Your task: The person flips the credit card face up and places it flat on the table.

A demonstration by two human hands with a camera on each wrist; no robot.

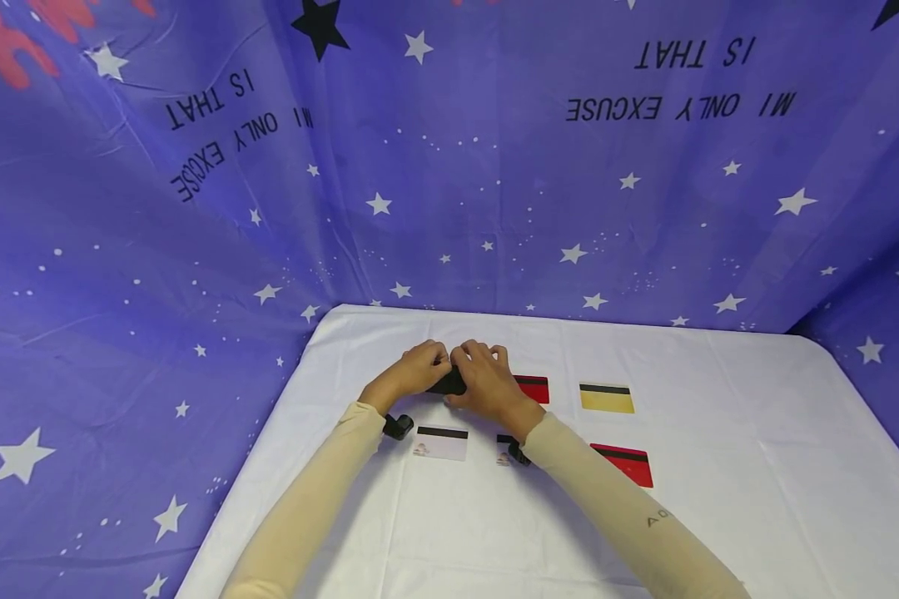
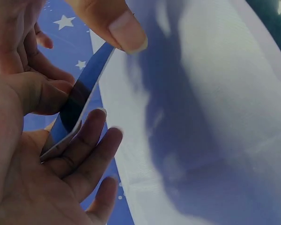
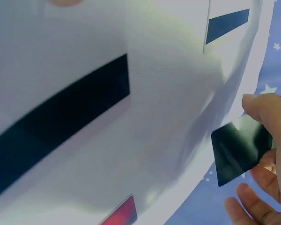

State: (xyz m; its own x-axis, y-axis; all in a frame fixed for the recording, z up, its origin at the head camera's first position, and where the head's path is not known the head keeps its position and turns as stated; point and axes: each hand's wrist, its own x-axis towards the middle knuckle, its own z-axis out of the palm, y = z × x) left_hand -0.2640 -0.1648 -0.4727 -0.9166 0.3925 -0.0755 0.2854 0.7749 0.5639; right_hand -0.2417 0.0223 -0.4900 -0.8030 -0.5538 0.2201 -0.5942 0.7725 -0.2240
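Note:
Near the back left of the white table, my left hand (image 1: 419, 368) and right hand (image 1: 489, 384) meet at a dark card (image 1: 449, 383). In the left wrist view the card (image 2: 79, 101) is tilted on edge, pinched between the thumb and fingers of my left hand (image 2: 42, 145); a second thumb (image 2: 126, 33) touches its upper end. The right wrist view has my right hand (image 3: 267, 154) with its thumb and fingers on either side of the glossy dark card (image 3: 240, 150). Behind the right hand a red card (image 1: 533, 388) is partly covered.
A white card with a black stripe (image 1: 440, 445) lies in front of the hands. A similar card (image 1: 503, 453) is partly hidden by the right wrist. To the right lie a yellow card (image 1: 607, 399) and a red card (image 1: 628, 466). Purple star-printed cloth (image 1: 494, 208) hangs around the table.

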